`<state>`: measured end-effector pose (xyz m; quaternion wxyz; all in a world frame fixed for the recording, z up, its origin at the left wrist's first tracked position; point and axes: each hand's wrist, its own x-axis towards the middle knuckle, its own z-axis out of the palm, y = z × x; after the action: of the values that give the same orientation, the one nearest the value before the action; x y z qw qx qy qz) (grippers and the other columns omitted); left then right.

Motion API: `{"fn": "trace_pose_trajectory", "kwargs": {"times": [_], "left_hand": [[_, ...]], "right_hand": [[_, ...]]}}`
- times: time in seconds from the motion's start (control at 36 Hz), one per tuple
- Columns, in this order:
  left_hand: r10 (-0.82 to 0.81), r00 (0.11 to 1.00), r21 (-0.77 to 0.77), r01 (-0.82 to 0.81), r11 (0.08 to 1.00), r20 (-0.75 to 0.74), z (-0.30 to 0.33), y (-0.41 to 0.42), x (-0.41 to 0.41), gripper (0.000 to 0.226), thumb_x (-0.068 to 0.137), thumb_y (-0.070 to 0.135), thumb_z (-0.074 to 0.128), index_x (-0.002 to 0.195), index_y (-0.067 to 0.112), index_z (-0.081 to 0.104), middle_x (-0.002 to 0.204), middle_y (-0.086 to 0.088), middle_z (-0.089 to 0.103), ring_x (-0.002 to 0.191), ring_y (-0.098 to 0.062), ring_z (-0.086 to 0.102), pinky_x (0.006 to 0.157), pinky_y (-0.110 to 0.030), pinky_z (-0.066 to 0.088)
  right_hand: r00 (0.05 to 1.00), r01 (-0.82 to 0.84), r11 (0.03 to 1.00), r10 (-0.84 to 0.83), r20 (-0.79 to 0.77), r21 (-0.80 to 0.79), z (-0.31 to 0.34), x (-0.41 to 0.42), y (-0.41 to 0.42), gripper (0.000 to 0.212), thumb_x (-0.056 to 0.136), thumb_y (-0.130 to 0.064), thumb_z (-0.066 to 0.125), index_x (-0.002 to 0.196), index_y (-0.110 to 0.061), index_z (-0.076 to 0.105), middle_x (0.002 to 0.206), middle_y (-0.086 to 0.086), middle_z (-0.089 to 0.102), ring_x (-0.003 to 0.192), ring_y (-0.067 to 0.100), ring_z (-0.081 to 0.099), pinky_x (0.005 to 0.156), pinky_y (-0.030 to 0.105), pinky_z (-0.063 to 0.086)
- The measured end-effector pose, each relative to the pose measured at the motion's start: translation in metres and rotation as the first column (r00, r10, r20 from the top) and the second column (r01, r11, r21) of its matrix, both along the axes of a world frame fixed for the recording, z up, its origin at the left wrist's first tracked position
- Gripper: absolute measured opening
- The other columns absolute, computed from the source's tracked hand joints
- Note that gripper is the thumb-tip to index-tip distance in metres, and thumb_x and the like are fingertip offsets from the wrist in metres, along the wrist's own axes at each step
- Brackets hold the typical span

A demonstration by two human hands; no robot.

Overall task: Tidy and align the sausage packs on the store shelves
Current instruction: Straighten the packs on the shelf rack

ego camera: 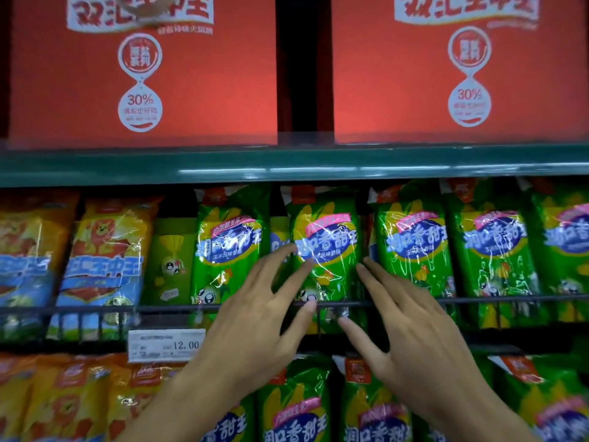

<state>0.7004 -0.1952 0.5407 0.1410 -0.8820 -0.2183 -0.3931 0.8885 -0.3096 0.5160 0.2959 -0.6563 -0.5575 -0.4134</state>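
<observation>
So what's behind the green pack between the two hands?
Behind the green pack, a sliver of another similar pack shows at its left edge. How many more stand behind is hidden by the front pack.

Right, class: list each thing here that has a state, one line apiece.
Left hand: open, fingers on the middle green pack.
Right hand: open, fingers at that pack's right edge.
Middle green pack: upright behind the rail.
Rail: level across the pack fronts.

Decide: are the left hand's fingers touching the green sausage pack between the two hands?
Touching. The head view shows the left hand with its fingertips lying on the green sausage pack, no gap visible.
</observation>
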Motion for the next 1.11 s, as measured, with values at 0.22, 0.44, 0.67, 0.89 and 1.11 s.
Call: {"fn": "trace_pose_trajectory", "kwargs": {"times": [0.22,0.44,0.67,0.89,1.11], "left_hand": [[0.1,0.991,-0.17,-0.114,0.979,-0.092,0.001,-0.019,0.008,0.069,0.095,0.067,0.006,0.159,0.047,-0.006,0.161,0.024,-0.034,0.136,-0.012,0.05,0.109,-0.038,0.041],[-0.004,0.999,-0.076,0.006,0.997,0.035,0.0,-0.007,0.009,0.057,0.106,0.05,0.025,0.161,0.037,0.023,0.165,0.029,-0.019,0.14,-0.006,0.045,0.098,-0.033,0.051],[-0.074,0.997,0.106,0.072,0.992,0.016,-0.011,0.013,0.01,0.063,0.108,0.05,0.026,0.164,0.023,0.016,0.171,0.018,0.002,0.156,0.001,-0.002,0.125,-0.033,0.023],[-0.223,0.963,0.03,0.221,0.975,0.148,0.018,-0.026,0.029,0.054,0.098,0.055,0.04,0.143,0.029,0.057,0.148,0.018,0.047,0.14,-0.001,0.04,0.111,-0.026,0.039],[-0.221,0.967,-0.37,0.254,0.894,0.13,0.047,-0.049,0.098,0.071,0.098,0.037,0.065,0.159,0.026,0.03,0.119,0.009,0.063,0.099,0.0,0.065,0.096,-0.027,0.056]], "right_hand": [[1.0,0.023,1.0,-0.023,0.003,0.015,0.0,-0.007,0.01,0.074,0.094,-0.065,0.04,0.139,-0.01,0.061,0.14,0.008,0.063,0.113,0.027,0.068,0.091,0.038,0.056],[0.987,-0.127,0.991,0.131,-0.096,0.045,0.001,-0.002,0.011,0.07,0.093,-0.064,0.045,0.145,-0.019,0.055,0.149,-0.002,0.055,0.128,0.02,0.057,0.102,0.036,0.049],[0.983,-0.183,0.983,0.183,-0.004,-0.008,-0.008,0.005,0.009,0.066,0.101,-0.059,0.041,0.151,-0.018,0.048,0.163,-0.008,0.034,0.15,0.01,0.03,0.125,0.027,0.014],[0.944,-0.276,0.93,0.309,-0.111,0.244,0.009,0.046,-0.028,0.047,0.096,-0.042,0.061,0.135,-0.016,0.065,0.137,-0.01,0.062,0.135,0.008,0.05,0.114,0.027,0.039],[0.961,-0.002,0.985,0.051,-0.273,0.175,0.023,0.087,-0.06,0.059,0.087,-0.054,0.067,0.135,-0.02,0.064,0.127,0.001,0.07,0.114,0.022,0.067,0.091,0.037,0.055]]}}
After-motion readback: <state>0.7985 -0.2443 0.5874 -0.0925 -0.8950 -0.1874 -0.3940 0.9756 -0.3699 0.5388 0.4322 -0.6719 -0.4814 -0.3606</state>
